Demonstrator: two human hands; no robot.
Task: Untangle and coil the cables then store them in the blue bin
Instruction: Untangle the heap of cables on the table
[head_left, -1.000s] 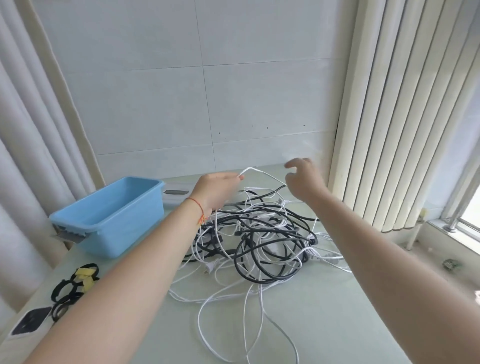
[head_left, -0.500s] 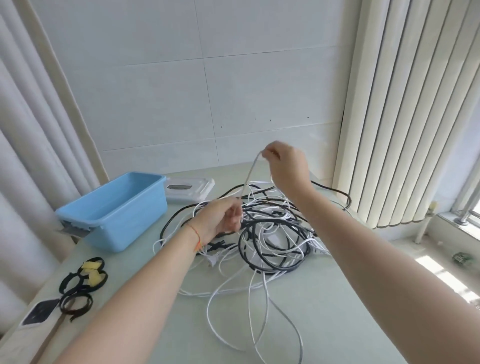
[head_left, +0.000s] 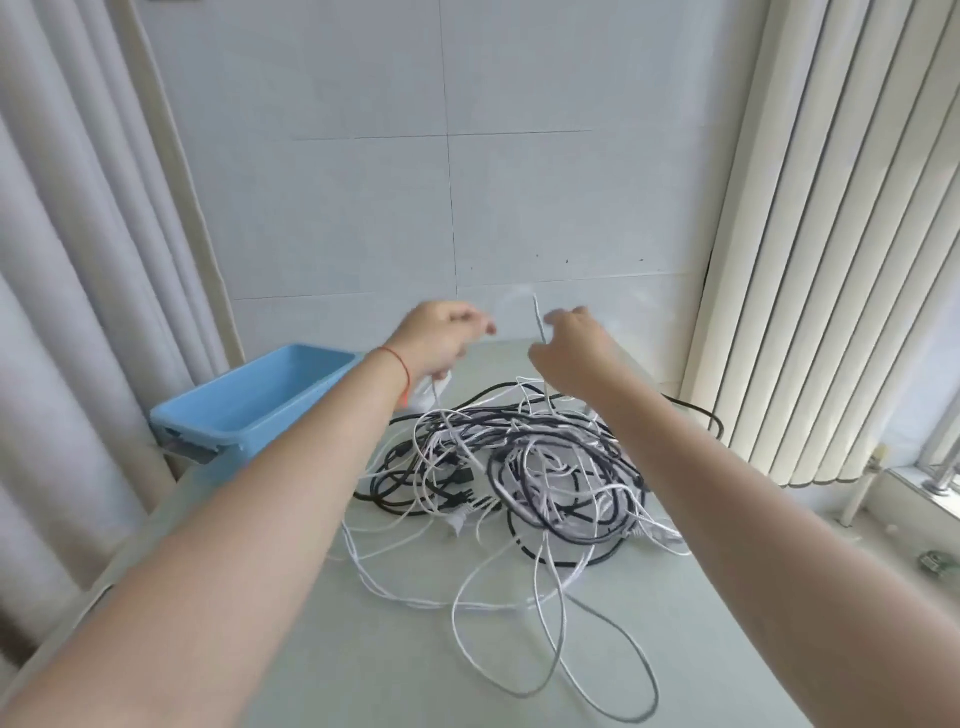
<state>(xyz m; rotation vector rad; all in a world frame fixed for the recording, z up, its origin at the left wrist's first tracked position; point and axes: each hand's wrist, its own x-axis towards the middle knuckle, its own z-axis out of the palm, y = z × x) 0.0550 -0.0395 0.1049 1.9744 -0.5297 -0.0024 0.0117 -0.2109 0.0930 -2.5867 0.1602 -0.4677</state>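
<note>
Both arms are stretched fwd over the table (head_left: 363, 675), hands raised above the cable pile.

Left hand (head_left: 436, 338): fingers curled together, a white cable (head_left: 435, 400) is pinched and hangs down from under the palm into the pile. A red string (head_left: 397, 364) is worn on the wrist.

Right hand (head_left: 571, 353): seen from the back, fingers bent and close together. A thin white strand (head_left: 538, 322) stands up just beside the fingertips; blurred, so whether it is clamped or only touched can't be told.

Cable pile (head_left: 519, 467): black and white cables tangled together mid-table, nothing coiled. Approx 2 black loops are seen on the right side of the pile. White loops (head_left: 550, 649) trail out toward the near edge. A white plug (head_left: 457, 522) lies at the near side of the pile.

Blue bin (head_left: 254, 400): at the table's left edge, by the curtain (head_left: 78, 312), just left of the left forearm, well apart from the pile. No cable is seen inside it. Blinds (head_left: 831, 234) hang at the right.
</note>
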